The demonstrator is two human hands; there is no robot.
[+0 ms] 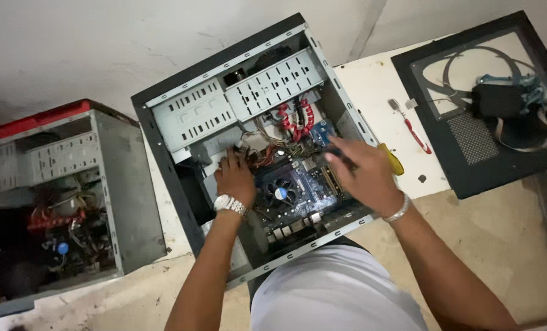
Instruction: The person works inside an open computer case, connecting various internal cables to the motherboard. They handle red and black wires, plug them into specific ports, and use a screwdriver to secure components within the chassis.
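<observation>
Head view: the right hand (362, 175) is gripping a dark tool, probably a screwdriver, its tip hidden near the board (298, 190). The left hand (233, 178) is resting fingers-down among the cables (267, 150); its grip cannot be told. Both are working inside the open case (163, 141) on the floor. A slipping tip risks gouging the board; the left fingers risk snagging connectors.

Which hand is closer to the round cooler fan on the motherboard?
Left. The left hand sits just beside the fan, on its left; the right hand is farther off, up and right.
</observation>
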